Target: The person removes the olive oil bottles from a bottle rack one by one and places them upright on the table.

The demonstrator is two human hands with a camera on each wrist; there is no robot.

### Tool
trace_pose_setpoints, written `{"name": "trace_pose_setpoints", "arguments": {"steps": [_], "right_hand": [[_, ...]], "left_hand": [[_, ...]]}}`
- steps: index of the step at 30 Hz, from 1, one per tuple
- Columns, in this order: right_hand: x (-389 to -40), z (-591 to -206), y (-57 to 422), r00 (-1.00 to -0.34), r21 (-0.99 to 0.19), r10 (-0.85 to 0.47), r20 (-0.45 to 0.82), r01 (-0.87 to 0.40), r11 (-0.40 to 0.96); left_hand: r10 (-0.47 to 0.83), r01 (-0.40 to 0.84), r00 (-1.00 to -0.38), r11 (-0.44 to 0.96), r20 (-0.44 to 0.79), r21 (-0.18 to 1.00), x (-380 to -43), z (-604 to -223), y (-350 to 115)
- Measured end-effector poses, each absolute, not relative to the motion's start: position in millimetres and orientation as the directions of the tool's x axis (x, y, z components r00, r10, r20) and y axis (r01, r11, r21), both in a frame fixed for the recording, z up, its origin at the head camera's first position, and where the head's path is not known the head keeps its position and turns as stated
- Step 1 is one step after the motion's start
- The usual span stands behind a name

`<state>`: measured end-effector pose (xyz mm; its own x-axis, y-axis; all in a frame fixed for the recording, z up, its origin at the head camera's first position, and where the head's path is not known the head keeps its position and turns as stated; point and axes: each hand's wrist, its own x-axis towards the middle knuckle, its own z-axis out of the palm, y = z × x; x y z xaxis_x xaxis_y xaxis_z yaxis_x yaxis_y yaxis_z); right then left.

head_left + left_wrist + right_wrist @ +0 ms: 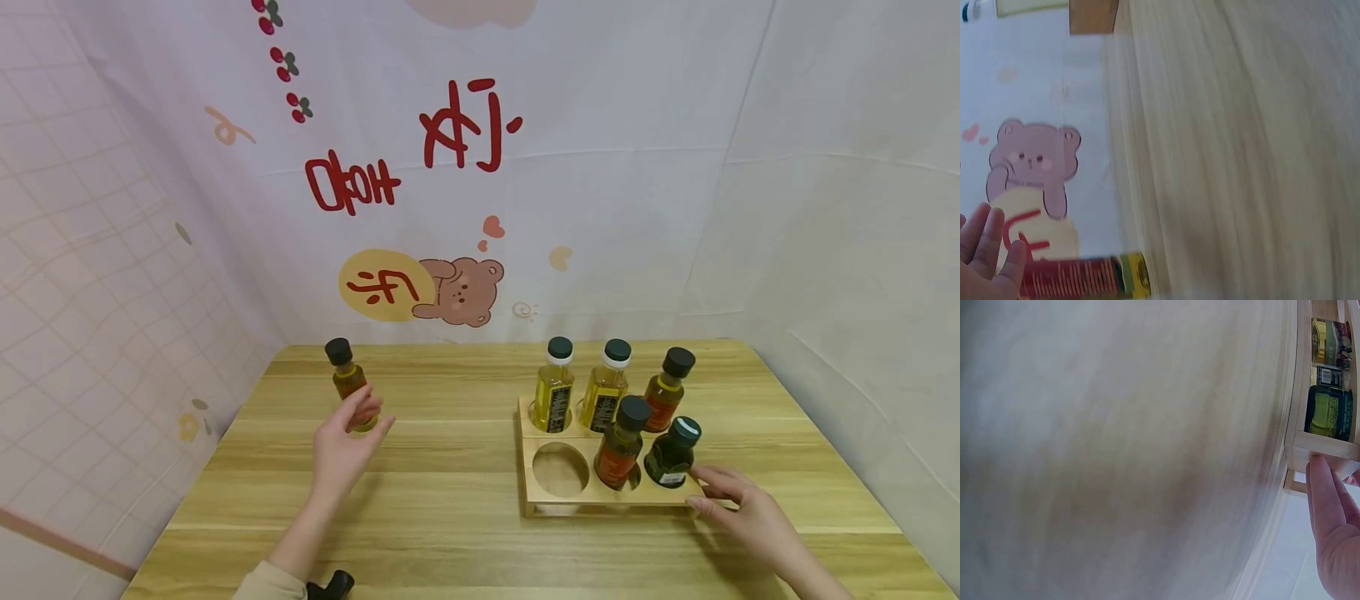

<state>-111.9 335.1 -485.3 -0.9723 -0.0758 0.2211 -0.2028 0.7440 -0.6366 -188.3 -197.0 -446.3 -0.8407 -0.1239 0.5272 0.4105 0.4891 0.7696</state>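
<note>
In the head view, a dark-capped oil bottle with a red label stands upright at the table's left. My left hand is beside it, thumb and fingers spread apart. In the left wrist view the fingers look straight near the bottle; contact is unclear. My right hand holds the right front corner of a two-tier wooden bottle rack. Standing in the rack are two clear bottles of yellow oil, two red-labelled bottles and a short dark green bottle.
The rack's front left round hole holds no bottle. A black object shows beside the left sleeve at the bottom edge. Behind the wooden table hangs a printed white cloth; another covers the left side.
</note>
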Motion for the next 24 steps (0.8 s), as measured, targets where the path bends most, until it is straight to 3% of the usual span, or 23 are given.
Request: {"name": "trace_pose_setpoints", "arguments": {"steps": [7,14,24], "right_hand": [[-112,-485,335,-0.971,-0.631,-0.078,0.227,-0.208,0.747],[-112,-485,334,-0.969,-0.632,-0.076,0.233,-0.211,0.746],[-111,-486,334,-0.970,-0.630,-0.075,0.232,-0.209,0.748]], "left_hand": [[-0.015,0.425,-0.871,0.476,0.490,0.770,-187,-447,-168],[0.103,0.473,-0.868,0.467,0.485,0.747,-185,-454,-139],[0.344,0.507,-0.857,0.422,0.384,0.752,-180,-456,-103]]}}
